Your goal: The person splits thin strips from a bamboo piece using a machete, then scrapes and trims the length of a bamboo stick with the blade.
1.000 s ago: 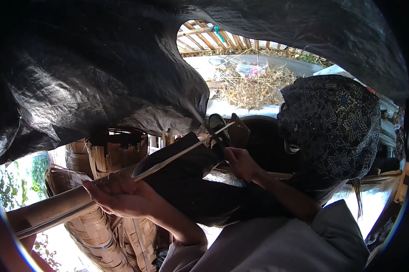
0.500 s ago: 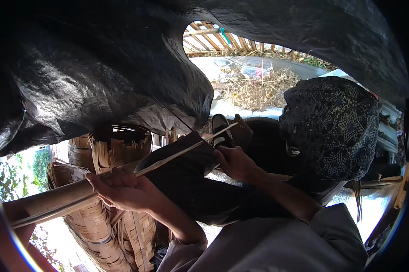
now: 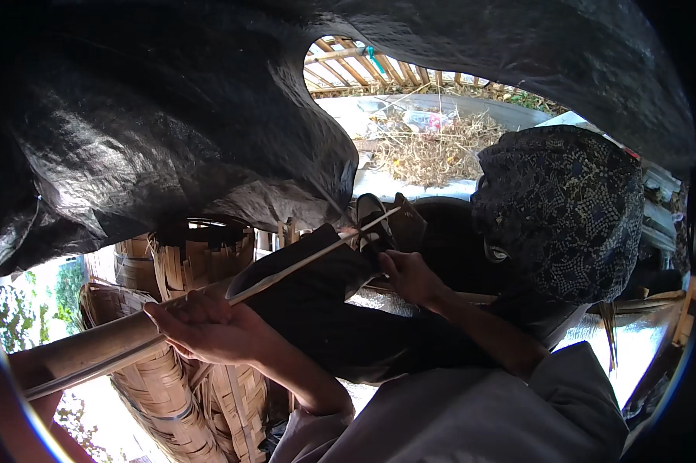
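A long pale bamboo strip [image 3: 294, 268] slants from the lower left up to the middle, crossing my dark trouser leg [image 3: 325, 309]. Around its middle, the fingers of my left hand [image 3: 201, 328] are curled, palm turned up. Beside the strip's far end, my right hand [image 3: 413, 279] is closed on a thin blade-like tool [image 3: 334, 202], which runs up and left across the strip. The tool is blurred and its grip is hidden by my fingers. Under the left hand, a thick bamboo pole [image 3: 93, 339] reaches to the left edge.
Woven bamboo baskets [image 3: 159, 386] stand at the lower left. A black plastic sheet [image 3: 170, 116] hangs overhead. At the right is a rounded shape in dark patterned cloth [image 3: 567, 216]. Dry straw [image 3: 433, 150] lies beyond, and a dark shoe [image 3: 372, 216] is near the strip's tip.
My right hand has shifted a little to the right, away from my left hand. The blade-like tool has changed angle and looks blurred. My left hand keeps its hold.
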Available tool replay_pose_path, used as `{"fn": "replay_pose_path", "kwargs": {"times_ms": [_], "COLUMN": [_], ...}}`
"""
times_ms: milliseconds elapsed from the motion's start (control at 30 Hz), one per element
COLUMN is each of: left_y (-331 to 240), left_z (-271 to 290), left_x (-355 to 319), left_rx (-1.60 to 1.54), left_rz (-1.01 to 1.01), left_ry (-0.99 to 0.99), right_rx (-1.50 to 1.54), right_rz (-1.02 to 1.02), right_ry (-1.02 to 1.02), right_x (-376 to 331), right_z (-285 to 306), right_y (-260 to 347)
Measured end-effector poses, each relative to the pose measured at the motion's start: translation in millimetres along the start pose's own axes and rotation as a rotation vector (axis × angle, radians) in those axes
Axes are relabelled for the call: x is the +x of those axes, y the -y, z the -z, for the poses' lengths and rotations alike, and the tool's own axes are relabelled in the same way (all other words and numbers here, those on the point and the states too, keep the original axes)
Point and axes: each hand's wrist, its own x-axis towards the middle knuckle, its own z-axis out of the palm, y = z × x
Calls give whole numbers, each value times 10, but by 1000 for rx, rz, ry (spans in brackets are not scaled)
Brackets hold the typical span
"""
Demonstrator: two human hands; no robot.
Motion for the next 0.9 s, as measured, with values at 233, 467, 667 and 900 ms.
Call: {"fn": "replay_pose_path", "kwargs": {"times_ms": [233,467,667,900], "left_y": [47,-21,37,18], "left_z": [11,-3,9,99], "left_x": [22,-50,13,37], "left_rx": [-22,21,28,-34], "left_rz": [-1,-14,-36,-10], "left_ry": [33,-18,34,43], "right_rx": [-150,-165,-103,-148], "right_rz": [175,-31,105,107], "right_ry": [27,20,57,17], "right_x": [18,-13,-31,-72], "right_z": [-87,97,-1,-11], "right_y": [413,14,410,243]}}
